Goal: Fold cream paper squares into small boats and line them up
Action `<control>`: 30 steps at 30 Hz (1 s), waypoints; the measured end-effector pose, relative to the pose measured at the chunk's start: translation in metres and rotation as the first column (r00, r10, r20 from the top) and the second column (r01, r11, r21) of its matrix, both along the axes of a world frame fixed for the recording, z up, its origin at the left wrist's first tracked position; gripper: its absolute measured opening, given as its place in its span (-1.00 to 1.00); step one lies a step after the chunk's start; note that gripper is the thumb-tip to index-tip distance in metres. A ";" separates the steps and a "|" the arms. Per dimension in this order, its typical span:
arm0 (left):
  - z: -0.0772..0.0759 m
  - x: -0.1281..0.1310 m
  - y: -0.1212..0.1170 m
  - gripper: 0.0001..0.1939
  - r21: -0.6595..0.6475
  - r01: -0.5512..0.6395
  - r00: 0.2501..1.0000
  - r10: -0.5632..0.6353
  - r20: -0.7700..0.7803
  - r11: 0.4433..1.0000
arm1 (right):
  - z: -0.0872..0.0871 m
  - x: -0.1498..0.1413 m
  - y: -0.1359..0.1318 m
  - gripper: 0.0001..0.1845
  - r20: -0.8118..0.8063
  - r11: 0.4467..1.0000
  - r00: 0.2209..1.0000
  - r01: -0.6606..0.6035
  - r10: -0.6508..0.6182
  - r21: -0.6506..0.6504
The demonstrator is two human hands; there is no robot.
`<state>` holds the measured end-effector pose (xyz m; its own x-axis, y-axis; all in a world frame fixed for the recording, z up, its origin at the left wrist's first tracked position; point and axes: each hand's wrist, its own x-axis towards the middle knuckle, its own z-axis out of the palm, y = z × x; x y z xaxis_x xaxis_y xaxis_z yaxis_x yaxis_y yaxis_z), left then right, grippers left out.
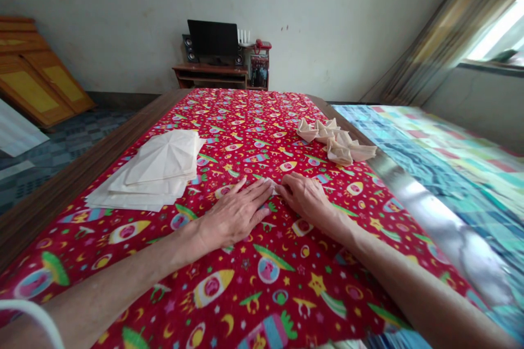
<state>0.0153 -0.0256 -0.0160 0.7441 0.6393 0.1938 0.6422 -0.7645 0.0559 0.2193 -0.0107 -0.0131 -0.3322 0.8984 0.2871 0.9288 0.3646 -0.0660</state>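
Note:
My left hand (235, 210) lies flat on the red patterned tablecloth (262, 278) with its fingers stretched out. Its fingertips press on a small white paper piece (272, 183) that is mostly hidden under both hands. My right hand (305, 196) rests beside it, fingers curled down onto the same paper. A stack of flat cream paper sheets (151, 174) lies to the left of my hands. A pile of folded cream paper shapes (335, 142) sits further back on the right.
The wooden table edge (65, 180) runs along the left. A bed with a checked blue cover (450, 174) adjoins the table on the right. A desk with a monitor (213, 38) stands against the far wall, and wooden panels (36, 82) lean at the left.

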 end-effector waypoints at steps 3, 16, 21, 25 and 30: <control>0.000 0.000 0.001 -0.53 -0.002 0.005 1.000 -0.005 -0.001 1.000 | 0.002 -0.001 -0.004 -0.76 -0.040 0.998 0.999 0.014 -0.012 0.062; 0.003 -0.005 -0.002 -0.52 0.055 -0.028 0.999 0.028 -0.016 0.998 | 0.000 0.025 -0.024 -0.22 -0.052 0.835 0.841 -0.540 0.538 -0.101; 0.002 -0.017 -0.003 -0.57 0.078 -0.051 0.999 0.050 0.007 0.996 | -0.001 0.028 -0.026 -0.22 0.004 0.859 0.864 -0.501 0.504 -0.107; 0.005 -0.023 -0.004 -0.60 0.082 -0.052 0.998 0.050 0.031 0.995 | -0.004 0.030 -0.028 -0.26 0.015 0.876 0.878 -0.476 0.478 -0.076; 0.007 -0.023 -0.003 -0.64 0.088 -0.060 0.993 0.050 0.106 0.994 | 0.001 0.025 -0.027 -0.49 0.036 0.895 0.894 -0.446 0.446 -0.003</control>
<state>-0.0079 -0.0284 -0.0092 0.6814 0.6549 0.3268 0.6777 -0.7332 0.0562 0.2442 -0.0377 -0.0118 -0.7076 0.6519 0.2727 0.6702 0.7415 -0.0335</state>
